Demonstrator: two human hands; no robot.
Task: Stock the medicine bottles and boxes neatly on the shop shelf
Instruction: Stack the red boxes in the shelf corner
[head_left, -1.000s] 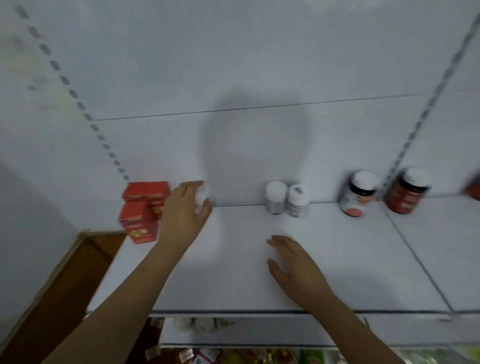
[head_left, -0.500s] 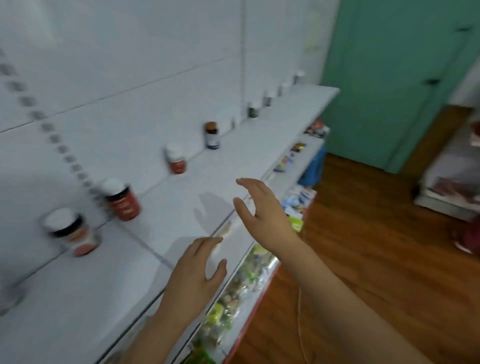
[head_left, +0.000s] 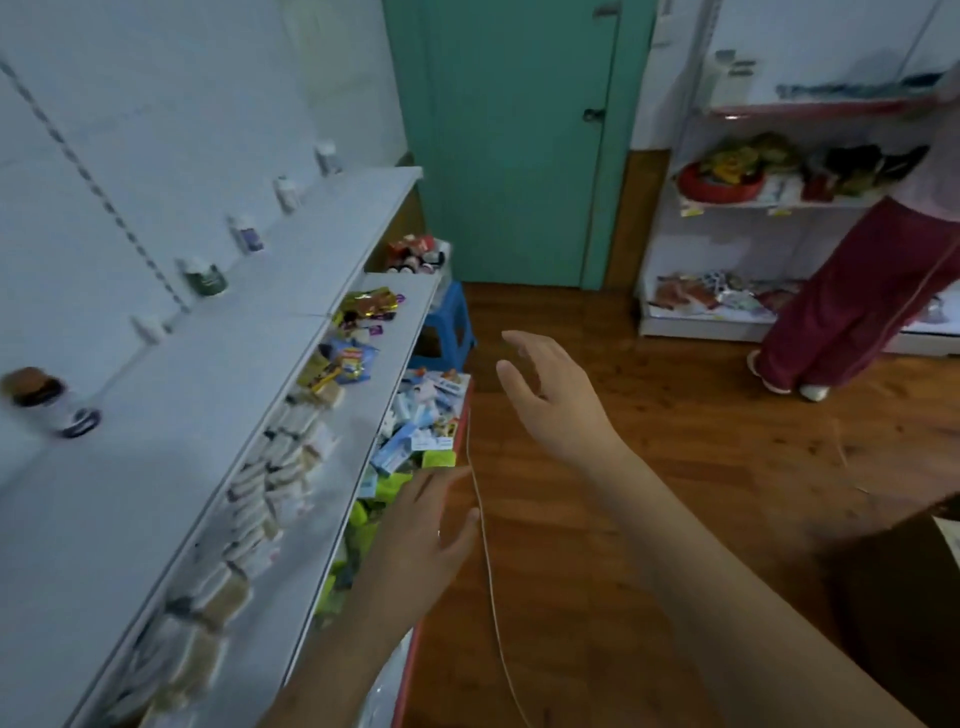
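White-capped medicine bottles (head_left: 244, 235) stand spaced along the far back of the white top shelf (head_left: 171, 415) at left; left hand (head_left: 426, 540) and right hand (head_left: 550, 400) hover empty, fingers loosely spread, above the wooden floor (head_left: 675, 467).

white slotted wall panels (head_left: 156, 93) left, teal door (head_left: 511, 145) at back, wood plank floor (head_left: 675, 467), blue stool (head_left: 451, 327) by door, white shelving unit (head_left: 769, 208) right, dim light
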